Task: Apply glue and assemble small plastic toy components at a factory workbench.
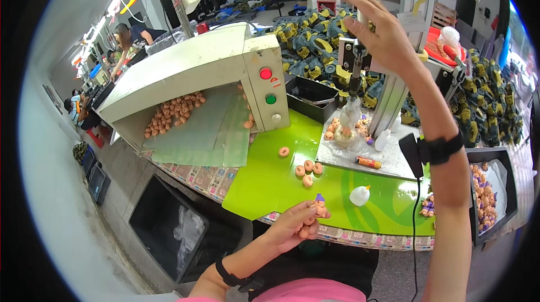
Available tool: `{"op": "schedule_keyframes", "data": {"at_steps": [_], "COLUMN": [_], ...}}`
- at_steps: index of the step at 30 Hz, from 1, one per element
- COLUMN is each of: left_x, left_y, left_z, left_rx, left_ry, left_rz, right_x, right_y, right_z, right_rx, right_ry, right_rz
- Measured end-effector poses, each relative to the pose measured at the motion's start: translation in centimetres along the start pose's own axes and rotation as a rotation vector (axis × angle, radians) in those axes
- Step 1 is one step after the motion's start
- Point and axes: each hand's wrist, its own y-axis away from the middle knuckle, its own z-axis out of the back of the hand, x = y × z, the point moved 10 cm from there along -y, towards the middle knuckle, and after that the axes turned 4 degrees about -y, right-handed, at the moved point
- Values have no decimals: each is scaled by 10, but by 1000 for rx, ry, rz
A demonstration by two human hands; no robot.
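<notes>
My left hand (298, 224) is low over the near edge of the green mat (281, 184), closed around several small orange ring parts (308, 229), with one orange piece with a purple cap (319, 203) pinched at the fingertips. My right hand (382, 32) is raised high and wraps the lever of a small bench press (355, 71). Under the press tip stands a clear fixture (347, 127) with orange parts around it. Three loose orange rings (307, 170) and one more ring (284, 151) lie on the mat.
A cream conveyor oven (197, 71) with red and green buttons stands left, orange parts inside. A white squeeze bottle (359, 195), a black tray of orange parts (489, 195) at right, a black bin (169, 229) below, blue-yellow toy parts (315, 43) piled behind. People work at far left.
</notes>
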Motion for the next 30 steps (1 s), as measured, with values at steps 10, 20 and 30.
{"op": "schedule_keyframes", "data": {"at_steps": [10, 20, 30], "left_x": [-52, -97, -126], "left_y": [8, -93, -185], "left_z": [74, 59, 30], "left_rx": [-156, -76, -309], "left_ry": [30, -365, -736], "left_rz": [-167, -136, -310], "right_x": [13, 27, -76], "right_y": [216, 239, 402], "right_z": [-53, -50, 372], "right_rx": [817, 655, 639], "right_ry": [-140, -171, 1202], "right_rz": [-788, -413, -1353]}}
